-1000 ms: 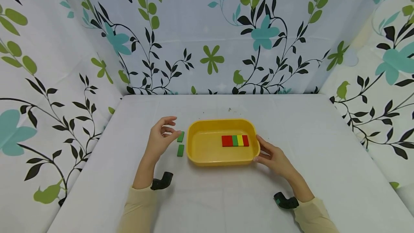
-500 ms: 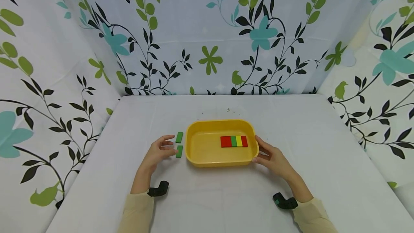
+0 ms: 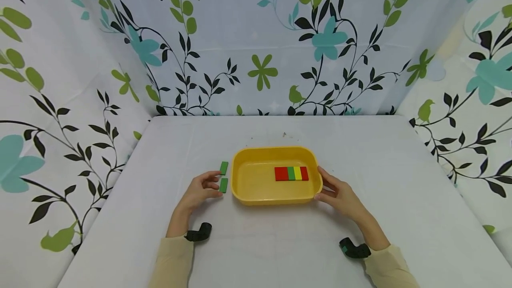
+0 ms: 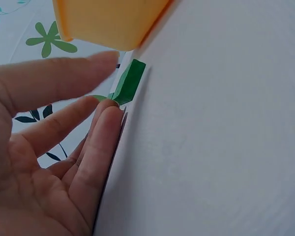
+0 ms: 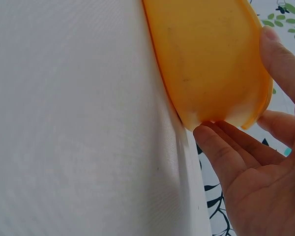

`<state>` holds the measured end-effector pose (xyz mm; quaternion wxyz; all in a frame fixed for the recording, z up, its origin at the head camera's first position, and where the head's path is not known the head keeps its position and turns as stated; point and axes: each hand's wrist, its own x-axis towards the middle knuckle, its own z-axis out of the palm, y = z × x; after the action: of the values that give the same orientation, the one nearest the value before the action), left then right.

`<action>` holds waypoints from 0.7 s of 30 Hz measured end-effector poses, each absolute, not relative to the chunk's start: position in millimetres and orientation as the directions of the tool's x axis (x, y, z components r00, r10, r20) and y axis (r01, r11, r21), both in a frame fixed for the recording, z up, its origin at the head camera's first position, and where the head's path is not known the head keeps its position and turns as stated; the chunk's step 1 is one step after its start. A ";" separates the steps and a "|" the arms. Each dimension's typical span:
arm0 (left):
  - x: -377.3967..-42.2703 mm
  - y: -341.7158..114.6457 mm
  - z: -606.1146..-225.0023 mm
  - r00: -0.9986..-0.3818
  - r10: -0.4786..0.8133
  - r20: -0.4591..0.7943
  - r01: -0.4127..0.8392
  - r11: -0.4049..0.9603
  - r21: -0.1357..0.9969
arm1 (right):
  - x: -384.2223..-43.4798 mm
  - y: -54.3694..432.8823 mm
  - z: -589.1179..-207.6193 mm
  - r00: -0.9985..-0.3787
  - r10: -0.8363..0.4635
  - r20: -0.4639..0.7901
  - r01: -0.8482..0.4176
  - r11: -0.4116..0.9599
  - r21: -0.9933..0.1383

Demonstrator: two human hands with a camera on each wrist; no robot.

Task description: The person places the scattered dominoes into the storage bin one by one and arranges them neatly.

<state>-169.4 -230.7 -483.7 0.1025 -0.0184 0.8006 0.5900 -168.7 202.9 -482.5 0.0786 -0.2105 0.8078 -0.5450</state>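
Two small green blocks lie on the white table left of a yellow tray (image 3: 256, 195): a far block (image 3: 224, 168) and a near block (image 3: 223, 185). My left hand (image 3: 198, 191) is just left of them, its thumb and fingers spread apart around the near block. In the left wrist view a green block (image 4: 130, 81) shows just past the fingertips, not pinched. My right hand (image 3: 340, 197) holds the tray's right end, thumb and fingers against its wall. A row of red (image 3: 281, 174), green (image 3: 291, 174), yellow (image 3: 298, 173) and red blocks lies in the tray's right half.
Patterned curtains (image 3: 262, 72) with leaves and birds hang behind and beside the white table (image 3: 276, 239). Small dark specks (image 3: 284, 134) mark the cloth beyond the tray. A black wrist camera (image 3: 200, 232) sits on the left wrist, another camera (image 3: 354, 249) on the right.
My left hand has come down toward me from the far green block to the near one. The right hand stays at the tray's end, and the blocks in the tray have not moved.
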 end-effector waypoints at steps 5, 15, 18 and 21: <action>-171.3 -227.6 -486.8 -0.985 0.059 -0.164 -0.130 0.380 0.916 | -169.0 203.3 -482.9 -0.899 -0.426 0.108 -0.263 0.325 -0.908; -175.6 -222.3 -490.8 -0.992 0.023 -0.124 -0.096 0.503 0.859 | -169.0 204.0 -484.4 -0.898 -0.423 0.119 -0.269 0.316 -0.910; -175.7 -221.9 -491.1 -0.993 0.017 -0.114 -0.089 0.514 0.853 | -168.5 203.5 -483.5 -0.898 -0.423 0.117 -0.268 0.318 -0.909; -175.4 -222.3 -492.6 -0.993 0.008 -0.114 -0.093 0.522 0.848 | -168.3 203.2 -483.0 -0.898 -0.424 0.116 -0.268 0.319 -0.909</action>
<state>-175.4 -222.3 -492.6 0.0516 -0.0244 0.8709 0.4881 -168.3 203.2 -483.0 0.0716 -0.2138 0.8089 -0.5430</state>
